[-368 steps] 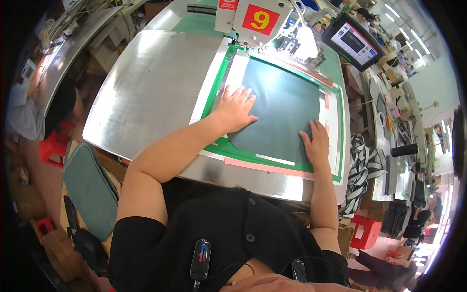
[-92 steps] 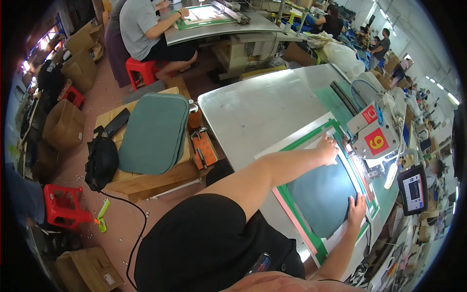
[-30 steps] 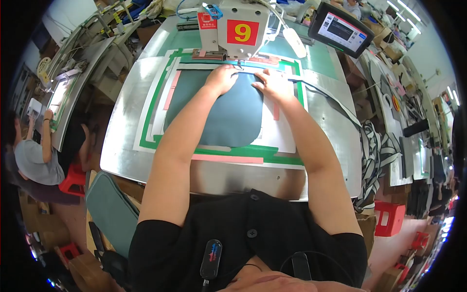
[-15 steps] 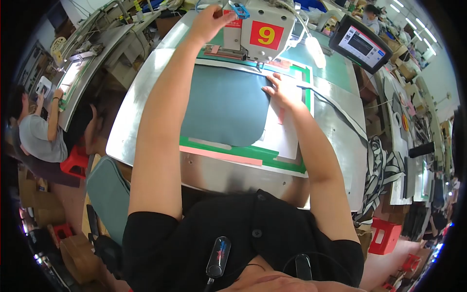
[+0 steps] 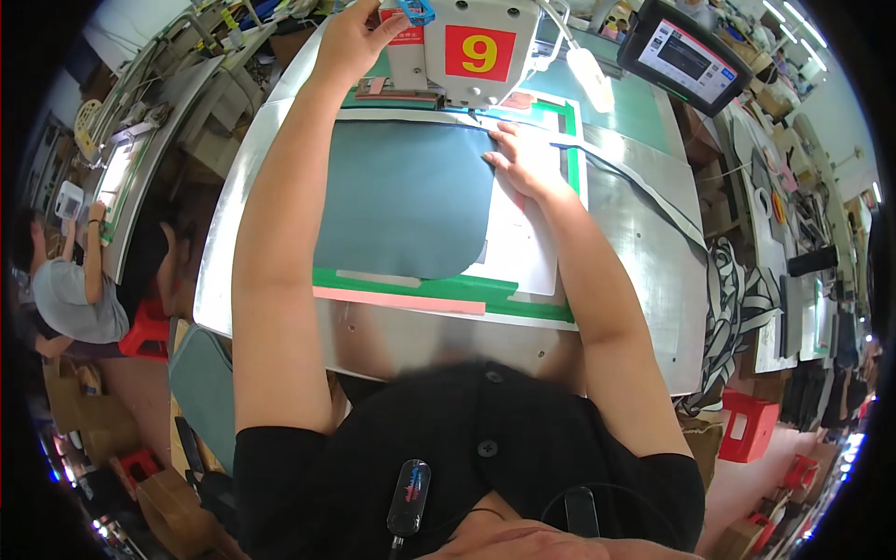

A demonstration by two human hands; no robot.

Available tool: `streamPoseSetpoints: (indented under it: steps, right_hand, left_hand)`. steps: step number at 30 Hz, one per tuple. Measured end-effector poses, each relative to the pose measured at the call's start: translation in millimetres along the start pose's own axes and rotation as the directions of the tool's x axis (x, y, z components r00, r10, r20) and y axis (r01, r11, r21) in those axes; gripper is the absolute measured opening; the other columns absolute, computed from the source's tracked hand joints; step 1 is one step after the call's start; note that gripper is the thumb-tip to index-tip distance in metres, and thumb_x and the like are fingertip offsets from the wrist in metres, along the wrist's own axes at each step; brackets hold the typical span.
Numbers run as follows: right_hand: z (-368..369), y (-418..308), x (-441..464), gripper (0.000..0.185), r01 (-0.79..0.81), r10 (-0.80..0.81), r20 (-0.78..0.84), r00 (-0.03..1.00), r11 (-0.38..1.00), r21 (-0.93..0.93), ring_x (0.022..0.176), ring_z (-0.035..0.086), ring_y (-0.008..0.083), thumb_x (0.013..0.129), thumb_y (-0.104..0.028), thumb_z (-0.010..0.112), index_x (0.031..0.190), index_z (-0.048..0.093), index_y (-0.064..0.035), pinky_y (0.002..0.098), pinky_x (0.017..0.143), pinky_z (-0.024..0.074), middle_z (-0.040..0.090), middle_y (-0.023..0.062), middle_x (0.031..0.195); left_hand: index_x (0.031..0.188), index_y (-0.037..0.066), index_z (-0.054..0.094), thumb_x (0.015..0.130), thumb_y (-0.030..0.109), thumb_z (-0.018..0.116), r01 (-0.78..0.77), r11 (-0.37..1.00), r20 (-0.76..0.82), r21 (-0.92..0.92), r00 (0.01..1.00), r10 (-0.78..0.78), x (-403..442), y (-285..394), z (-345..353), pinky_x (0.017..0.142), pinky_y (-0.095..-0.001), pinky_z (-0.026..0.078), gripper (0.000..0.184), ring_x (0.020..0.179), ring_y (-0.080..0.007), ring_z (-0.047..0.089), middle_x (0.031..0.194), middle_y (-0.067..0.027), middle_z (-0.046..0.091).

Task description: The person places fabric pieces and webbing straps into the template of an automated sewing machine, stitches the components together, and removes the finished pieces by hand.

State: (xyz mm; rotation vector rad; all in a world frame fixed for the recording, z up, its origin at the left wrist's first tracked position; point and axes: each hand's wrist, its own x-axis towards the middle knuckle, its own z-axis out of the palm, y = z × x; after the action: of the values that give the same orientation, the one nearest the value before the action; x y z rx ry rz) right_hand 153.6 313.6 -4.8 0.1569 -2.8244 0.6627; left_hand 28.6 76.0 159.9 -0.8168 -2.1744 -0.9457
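A dark blue-grey panel (image 5: 406, 196) with rounded corners lies flat under the sewing machine head (image 5: 481, 56), with a pale strip (image 5: 401, 116) along its far edge. My right hand (image 5: 525, 166) rests at the panel's far right corner, its fingertips on the edge beside the needle area and thumb apart. My left hand (image 5: 353, 45) is raised at the machine's left side, next to a blue part (image 5: 416, 11). Its thumb is stretched away from the fingers, which the top frame edge partly cuts off. Nothing shows in its grasp.
A black-and-white strip (image 5: 644, 182) runs right to a tangled heap (image 5: 733, 308). Green tape (image 5: 518, 308) borders the white template. A screen (image 5: 684, 58) and lamp (image 5: 590, 79) stand at the back right. More panels (image 5: 201, 387) hang at left. Another person (image 5: 79, 294) sits at left.
The view has shifted, so machine, panel and both hands appear slightly further left and higher. Both hands keep about the same places at the machine and the panel corner.
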Motion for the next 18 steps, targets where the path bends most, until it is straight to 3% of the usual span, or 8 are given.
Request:
streamPoseSetpoints:
  steps: [3,6,11,13,15,16,17,18]
  right_hand:
    - [-2.9,-4.1,0.0,0.048,-0.017,0.017,0.029,0.999,1.000,-0.017,0.128,0.032,0.0294,0.087,-0.037,0.053,0.126,0.049,-0.0093,0.0392,0.106,0.0263,0.037,0.0111,0.138]
    - [-9.2,-10.3,-1.9,0.048,-0.056,0.058,0.063,0.996,0.998,-0.019,0.131,0.029,0.0283,0.088,-0.038,0.053,0.127,0.048,-0.0099,0.0386,0.108,0.0235,0.036,0.0103,0.139]
    - [-8.7,-9.3,-2.3,0.048,-0.046,0.051,0.074,0.996,0.997,-0.069,0.131,0.028,0.0274,0.088,-0.039,0.052,0.128,0.048,-0.0106,0.0383,0.108,0.0232,0.036,0.0097,0.139]
    - [-7.6,-8.4,-2.1,0.048,-0.037,0.040,0.060,0.997,0.998,-0.052,0.131,0.029,0.0286,0.088,-0.038,0.053,0.127,0.048,-0.0102,0.0386,0.108,0.0234,0.036,0.0102,0.139]
    - [-4.7,-8.3,-2.0,0.048,-0.033,0.033,0.056,0.998,0.999,-0.013,0.131,0.029,0.0293,0.087,-0.037,0.054,0.126,0.049,-0.0100,0.0389,0.108,0.0236,0.036,0.0110,0.139]
    - [-5.4,-6.6,-0.9,0.047,-0.033,0.031,0.049,0.998,0.999,0.026,0.130,0.029,0.0300,0.086,-0.037,0.056,0.125,0.050,-0.0098,0.0392,0.108,0.0237,0.036,0.0119,0.139]
    - [-8.8,-3.4,0.4,0.046,0.005,-0.003,0.061,0.998,1.000,-0.025,0.129,0.032,0.0309,0.084,-0.035,0.058,0.123,0.053,-0.0093,0.0398,0.107,0.0252,0.039,0.0133,0.137]
    - [-6.2,1.1,-1.7,0.045,-0.047,0.045,0.047,0.998,0.998,0.044,0.127,0.034,0.0313,0.083,-0.035,0.059,0.120,0.055,-0.0092,0.0413,0.106,0.0267,0.041,0.0138,0.136]
  left_hand:
    - [0.084,0.003,0.051,0.085,0.040,0.061,-0.225,0.956,0.011,-0.190,0.973,0.232,3.4,-27.6,3.3,0.062,-0.0268,0.040,0.039,0.064,-0.0148,0.047,0.068,-0.0069,0.053]
    - [0.085,0.002,0.051,0.086,0.039,0.059,-0.175,0.969,0.063,-0.174,0.980,0.189,3.9,-38.4,5.4,0.063,-0.0273,0.040,0.037,0.065,-0.0158,0.048,0.070,-0.0077,0.054]
    - [0.087,0.003,0.052,0.085,0.043,0.059,-0.130,0.991,-0.030,-0.009,0.991,0.130,-3.5,-22.0,6.4,0.062,-0.0301,0.041,0.040,0.067,-0.0175,0.054,0.072,-0.0102,0.056]
    - [0.091,0.002,0.056,0.078,0.051,0.063,0.053,0.992,0.085,-0.112,0.995,-0.044,-10.6,0.5,-4.3,0.067,-0.0310,0.045,0.051,0.072,-0.0191,0.058,0.076,-0.0073,0.061]
    - [0.109,0.001,0.054,0.079,0.049,0.063,0.188,0.968,0.247,-0.167,0.958,-0.143,-28.2,-4.3,-7.5,0.080,-0.0323,0.045,0.057,0.090,-0.0239,0.061,0.095,-0.0128,0.063]
    - [0.123,0.000,0.047,0.079,0.047,0.064,0.240,0.970,0.338,-0.049,0.917,-0.210,-41.9,-2.0,-12.9,0.091,-0.0340,0.042,0.067,0.107,-0.0272,0.056,0.114,-0.0178,0.058]
    - [0.129,0.002,0.043,0.079,0.045,0.064,0.262,0.963,0.401,0.063,0.877,-0.264,-61.1,-1.9,-18.0,0.094,-0.0359,0.041,0.069,0.113,-0.0287,0.052,0.124,-0.0182,0.052]
    - [0.129,0.004,0.043,0.078,0.042,0.065,0.152,0.986,0.529,0.071,0.832,-0.166,-77.7,-4.6,-26.8,0.094,-0.0363,0.040,0.068,0.115,-0.0296,0.051,0.126,-0.0158,0.051]
